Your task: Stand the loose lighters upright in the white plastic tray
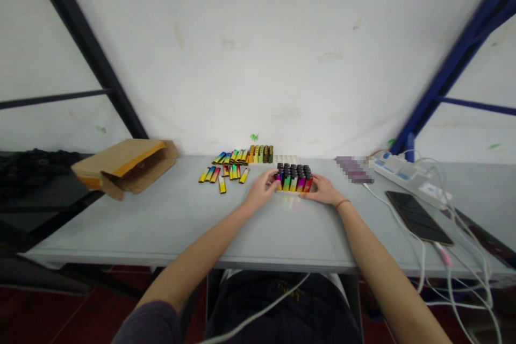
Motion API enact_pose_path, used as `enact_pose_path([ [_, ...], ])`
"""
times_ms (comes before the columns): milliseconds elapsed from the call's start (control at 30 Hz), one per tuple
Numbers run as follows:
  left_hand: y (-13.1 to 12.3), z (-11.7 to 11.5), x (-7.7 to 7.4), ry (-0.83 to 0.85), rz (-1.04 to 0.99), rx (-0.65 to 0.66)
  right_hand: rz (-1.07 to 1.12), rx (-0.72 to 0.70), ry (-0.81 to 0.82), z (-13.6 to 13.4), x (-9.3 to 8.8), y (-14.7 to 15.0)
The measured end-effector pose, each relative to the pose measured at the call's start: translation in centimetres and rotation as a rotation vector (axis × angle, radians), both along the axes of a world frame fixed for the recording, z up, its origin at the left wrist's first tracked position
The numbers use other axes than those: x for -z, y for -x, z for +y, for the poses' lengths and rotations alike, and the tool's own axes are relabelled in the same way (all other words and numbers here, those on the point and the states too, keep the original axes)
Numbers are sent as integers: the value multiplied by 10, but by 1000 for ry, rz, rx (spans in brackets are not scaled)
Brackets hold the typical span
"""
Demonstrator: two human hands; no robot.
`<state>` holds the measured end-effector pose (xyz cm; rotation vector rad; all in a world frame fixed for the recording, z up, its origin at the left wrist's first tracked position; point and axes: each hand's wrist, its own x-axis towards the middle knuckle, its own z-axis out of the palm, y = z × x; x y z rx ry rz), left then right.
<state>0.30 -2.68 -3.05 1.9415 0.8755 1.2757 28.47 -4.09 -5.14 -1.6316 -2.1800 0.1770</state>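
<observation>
Your left hand (262, 189) and right hand (324, 191) cup a block of upright, black-capped rainbow-gradient bars (293, 178) from either end. The grip is wide, holding the block between both palms. The block stands on the grey desk (173, 226), near its far edge, at your 12 o'clock. At the block's 9 o'clock, loose gradient bars (223, 172) lie flat, with a row of upright yellow-to-olive bars (260, 154) beyond them. A white ribbed tray (286, 159) sits just past the block at 12 o'clock. Further out, a kraft envelope (127, 166) lies at 9 o'clock; a power strip (403, 173) and a black smartphone (418, 217) lie at 3 o'clock.
</observation>
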Motion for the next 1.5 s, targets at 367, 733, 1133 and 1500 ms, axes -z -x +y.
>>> enact_pose_path([
  [367,4,7,-1,-189,142,-62,51,2,-23,-5,-9,5],
  [733,-69,68,-7,-270,886,-63,179,198,94,-34,-26,-50],
  [1133,-49,-3,-12,-419,1113,-29,145,337,92,-43,-37,-65],
  [1500,-8,-45,-17,-391,1050,79,-32,455,116,9,-25,-1],
])
